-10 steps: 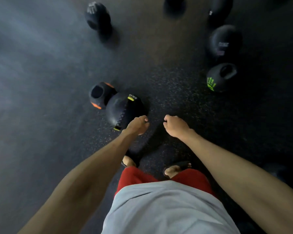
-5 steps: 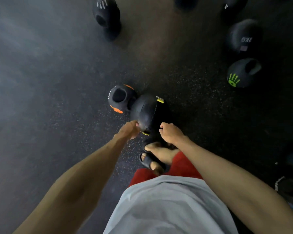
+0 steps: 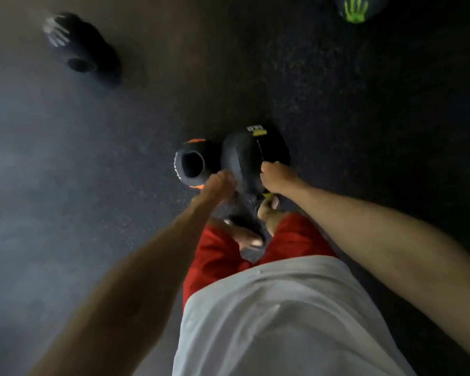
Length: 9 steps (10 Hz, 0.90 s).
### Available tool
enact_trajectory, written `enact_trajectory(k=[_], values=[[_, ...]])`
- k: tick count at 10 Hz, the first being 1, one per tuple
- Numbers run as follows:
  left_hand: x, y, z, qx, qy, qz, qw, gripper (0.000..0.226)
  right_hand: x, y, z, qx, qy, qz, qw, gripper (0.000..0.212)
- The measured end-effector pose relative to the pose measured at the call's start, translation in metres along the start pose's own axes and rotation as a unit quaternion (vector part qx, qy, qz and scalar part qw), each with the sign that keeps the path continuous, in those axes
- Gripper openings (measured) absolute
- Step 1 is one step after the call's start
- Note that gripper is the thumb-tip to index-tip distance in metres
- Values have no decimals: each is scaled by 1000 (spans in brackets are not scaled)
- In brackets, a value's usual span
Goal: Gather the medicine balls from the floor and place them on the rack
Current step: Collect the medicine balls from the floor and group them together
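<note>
Bending over the dark rubber floor (image 3: 65,185), a person sets both hands to the yellow-marked medicine ball (image 3: 244,156) at their feet. It looks dense and heavy; a two-handed hold at its sides seems wise. The right hand (image 3: 276,175) curls into its right flank; the left hand (image 3: 219,183), blurred, sits at its left edge, grip unclear. Four balls show: this one, the orange-marked ball (image 3: 192,164) beside it, the white-print ball (image 3: 79,47), the green-print ball (image 3: 356,8). No rack in view.

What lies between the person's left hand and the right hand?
The black ball with yellow marks lies between the left hand and the right hand, close to both. The head view shows it.
</note>
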State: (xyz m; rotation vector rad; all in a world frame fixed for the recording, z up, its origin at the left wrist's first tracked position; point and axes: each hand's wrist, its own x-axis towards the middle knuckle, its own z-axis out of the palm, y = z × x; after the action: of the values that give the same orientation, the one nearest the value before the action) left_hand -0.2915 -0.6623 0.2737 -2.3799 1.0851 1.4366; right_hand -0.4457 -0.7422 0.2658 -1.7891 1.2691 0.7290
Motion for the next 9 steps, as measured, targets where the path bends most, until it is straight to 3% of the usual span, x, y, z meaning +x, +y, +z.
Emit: enact_trajectory(k=[2, 4, 5, 7, 8, 9], values=[[62, -46, -23, 135, -84, 110, 981, 38, 20, -33, 51, 145, 47, 114, 982, 33], [127, -77, -25, 244, -105, 197, 944, 39, 75, -45, 133, 234, 68, 217, 945, 39], [179, -86, -15, 285, -119, 200, 930, 43, 114, -59, 183, 283, 71, 236, 927, 37], [267, -80, 24, 313, -109, 213, 919, 50, 192, -53, 244, 331, 76, 250, 907, 69], [292, -75, 44, 305, -122, 204, 922, 58, 221, -50, 259, 349, 54, 241, 904, 81], [312, -71, 69, 254, -111, 191, 941, 61, 253, -58, 273, 337, 85, 258, 902, 91]])
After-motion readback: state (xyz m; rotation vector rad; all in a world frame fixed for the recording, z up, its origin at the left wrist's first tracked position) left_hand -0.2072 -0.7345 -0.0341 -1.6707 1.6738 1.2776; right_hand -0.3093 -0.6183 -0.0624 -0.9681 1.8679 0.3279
